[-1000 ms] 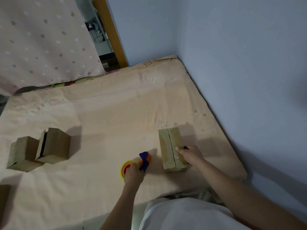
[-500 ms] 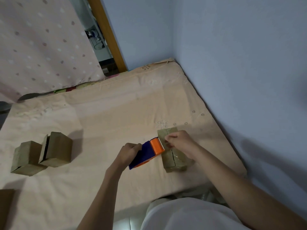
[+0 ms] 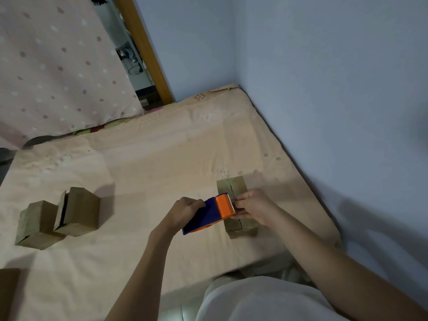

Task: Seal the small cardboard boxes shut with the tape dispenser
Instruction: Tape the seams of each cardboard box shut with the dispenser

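Observation:
A small cardboard box (image 3: pixel 231 187) with its top flaps closed along a centre seam lies on the mattress at the right. My left hand (image 3: pixel 185 210) grips the blue and orange tape dispenser (image 3: pixel 212 213) by its blue body, just left of the box. My right hand (image 3: pixel 253 206) sits over the box, its fingers pinching at the dispenser's toothed orange end; the tape itself is too thin to make out. Two more small boxes stand at the left: one closed (image 3: pixel 37 224), one with a flap ajar (image 3: pixel 78 212).
The peach-sheeted mattress (image 3: pixel 150 172) lies in a corner, with the blue wall (image 3: pixel 324 89) along its right edge. A dotted curtain (image 3: pixel 58 66) and a wooden door frame (image 3: pixel 143 49) stand behind. A cardboard piece (image 3: pixel 8 293) shows at the bottom left.
My left hand lifted the dispenser off the mattress and brought it to the box. My right hand left the box's side and moved to the dispenser's toothed end.

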Demonstrator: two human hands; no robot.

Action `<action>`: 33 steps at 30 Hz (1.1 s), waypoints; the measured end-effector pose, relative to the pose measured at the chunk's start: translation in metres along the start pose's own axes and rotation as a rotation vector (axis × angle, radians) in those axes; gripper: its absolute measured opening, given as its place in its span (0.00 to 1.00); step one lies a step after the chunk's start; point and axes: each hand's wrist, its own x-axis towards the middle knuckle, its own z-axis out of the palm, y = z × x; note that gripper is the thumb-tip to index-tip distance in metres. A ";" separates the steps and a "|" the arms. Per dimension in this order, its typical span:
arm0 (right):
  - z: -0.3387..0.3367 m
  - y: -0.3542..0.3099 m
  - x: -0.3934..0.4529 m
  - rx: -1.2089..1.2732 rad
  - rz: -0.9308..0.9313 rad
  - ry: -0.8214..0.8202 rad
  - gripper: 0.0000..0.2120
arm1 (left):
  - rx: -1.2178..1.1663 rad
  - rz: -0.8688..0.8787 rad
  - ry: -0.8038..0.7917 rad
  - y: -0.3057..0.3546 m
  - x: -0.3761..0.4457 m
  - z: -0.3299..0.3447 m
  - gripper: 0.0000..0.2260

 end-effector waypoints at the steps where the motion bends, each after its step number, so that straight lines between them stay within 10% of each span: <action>1: 0.000 0.001 0.001 -0.045 -0.001 0.044 0.11 | 0.024 0.006 -0.009 0.000 0.001 0.001 0.23; 12: -0.007 0.004 0.004 -0.353 -0.015 0.255 0.07 | 0.182 0.072 -0.147 -0.002 -0.004 0.003 0.12; 33: -0.056 0.047 -0.001 -0.201 0.099 0.278 0.06 | 0.303 -0.020 -0.186 -0.044 0.001 0.005 0.15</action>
